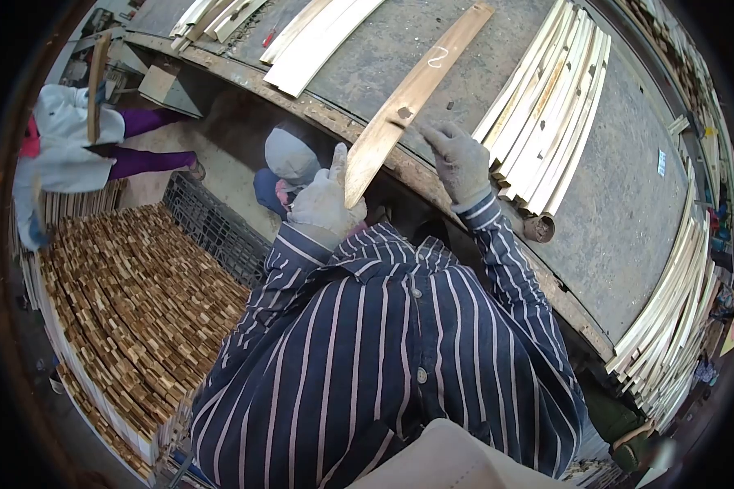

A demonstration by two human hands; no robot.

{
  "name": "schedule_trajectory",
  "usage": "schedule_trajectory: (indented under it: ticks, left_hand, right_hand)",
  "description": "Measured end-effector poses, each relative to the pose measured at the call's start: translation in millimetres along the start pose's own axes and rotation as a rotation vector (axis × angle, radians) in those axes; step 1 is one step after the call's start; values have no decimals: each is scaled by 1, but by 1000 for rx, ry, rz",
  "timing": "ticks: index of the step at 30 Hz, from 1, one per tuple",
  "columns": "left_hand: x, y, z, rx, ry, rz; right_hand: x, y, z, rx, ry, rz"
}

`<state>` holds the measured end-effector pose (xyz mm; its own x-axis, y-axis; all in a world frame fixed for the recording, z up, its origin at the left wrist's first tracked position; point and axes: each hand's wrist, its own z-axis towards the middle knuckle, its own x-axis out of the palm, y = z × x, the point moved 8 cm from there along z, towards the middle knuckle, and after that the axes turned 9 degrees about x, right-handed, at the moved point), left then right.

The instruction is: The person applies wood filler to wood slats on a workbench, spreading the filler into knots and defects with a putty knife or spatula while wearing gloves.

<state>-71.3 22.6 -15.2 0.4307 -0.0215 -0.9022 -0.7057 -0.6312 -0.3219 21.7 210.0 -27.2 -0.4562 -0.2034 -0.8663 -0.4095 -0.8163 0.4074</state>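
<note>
A long wooden plank [420,91] with a white mark near its far end and a dark knot lies slantwise over the table's edge. My gloved left hand [324,202] is closed round its near end, with one finger raised along the side. Beside the plank's right edge is my gloved right hand [458,160], its fingers pinched together near the knot. A small dark thing shows at those fingertips, too small to name.
Pale strips lie on the grey table [628,196] in a bundle [546,106] at right and in groups at the far left. Stacked wood pieces [139,301] and a black crate [212,216] stand lower left. One person [73,155] stands left; another's covered head [291,155] is near my left hand.
</note>
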Motion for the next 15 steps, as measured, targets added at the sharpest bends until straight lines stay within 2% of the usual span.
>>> schedule_trajectory:
  ticks: [2, 9, 11, 15]
  left_hand:
    - [-1, -1, -1, -8, 1, 1]
    - [-1, 1, 1, -14, 27, -3]
    - [-1, 2, -1, -12, 29, -9]
    - [-4, 1, 1, -10, 6, -33]
  right_hand:
    - [-4, -9, 6, 48, -84, 69]
    - [3, -5, 2, -75, -28, 72]
    - [-1, -21, 8, 42, -96, 176]
    - [3, -5, 1, -12, -54, 56]
